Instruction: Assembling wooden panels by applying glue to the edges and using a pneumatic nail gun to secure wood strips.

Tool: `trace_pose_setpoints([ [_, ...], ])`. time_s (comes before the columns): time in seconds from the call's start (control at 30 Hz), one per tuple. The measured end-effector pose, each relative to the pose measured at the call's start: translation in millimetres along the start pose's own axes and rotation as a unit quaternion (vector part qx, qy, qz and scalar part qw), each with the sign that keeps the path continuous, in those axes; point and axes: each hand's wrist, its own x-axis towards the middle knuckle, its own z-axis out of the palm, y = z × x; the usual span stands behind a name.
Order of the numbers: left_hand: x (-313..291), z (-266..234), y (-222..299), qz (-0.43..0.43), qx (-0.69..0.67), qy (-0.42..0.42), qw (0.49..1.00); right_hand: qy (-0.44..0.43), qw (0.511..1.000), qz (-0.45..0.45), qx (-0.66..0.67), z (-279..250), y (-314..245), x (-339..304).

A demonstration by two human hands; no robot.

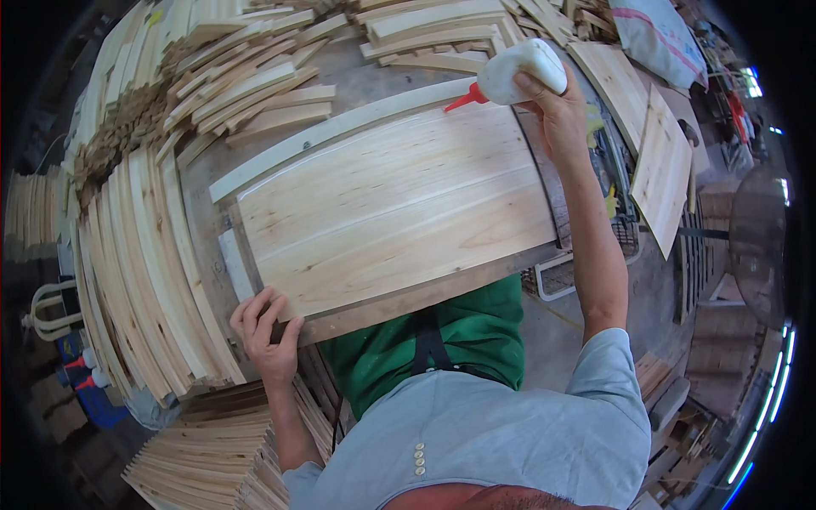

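Note:
A wide panel of joined pale wood boards [395, 208] lies across the workbench in front of me. My right hand [552, 110] grips a white glue bottle [523, 72] tipped sideways, its red nozzle [463, 99] pointing at a long thin strip [340, 127] lying along the panel's far edge. My left hand [265, 327] rests with fingers spread on the near left corner of the darker board [408, 297] under the panel.
Stacks of thin wood slats [144, 280] line the left side, with more piled at the back [246, 76] and below the bench [204, 442]. Flat wood panels [659, 170] lean at the right. Two more glue bottles [85, 370] sit low at the left.

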Motion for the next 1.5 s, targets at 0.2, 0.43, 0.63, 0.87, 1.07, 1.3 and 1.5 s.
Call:
trace_pose_setpoints([
  [0.2, -3, 1, -2, 0.000, -0.001, -0.003, 1.000, 0.061, 0.995, -0.020, -0.075, -46, -1, 9],
  [0.43, -3, 1, 3, -0.010, 0.003, -0.003, 1.000, 0.107, 0.987, -0.040, -0.117, -63, -6, 10],
  [0.63, -6, 3, -5, 0.004, 0.008, -0.002, 1.000, 0.113, 0.979, -0.043, -0.161, -64, -14, 0],
  [0.87, -6, 3, -5, 0.020, 0.014, 0.001, 1.000, 0.114, 0.977, -0.018, -0.179, -81, -30, -40],
  [1.07, -7, 3, -2, 0.018, 0.022, -0.013, 1.000, 0.115, 0.976, 0.025, -0.185, -99, -56, -91],
  [1.3, -5, 9, -5, -0.015, -0.055, -0.011, 0.998, 0.153, 0.971, 0.065, -0.171, -106, -78, -138],
  [1.5, -10, -1, -9, -0.034, -0.041, 0.009, 0.999, 0.116, 0.986, 0.075, -0.089, -71, -87, -124],
])
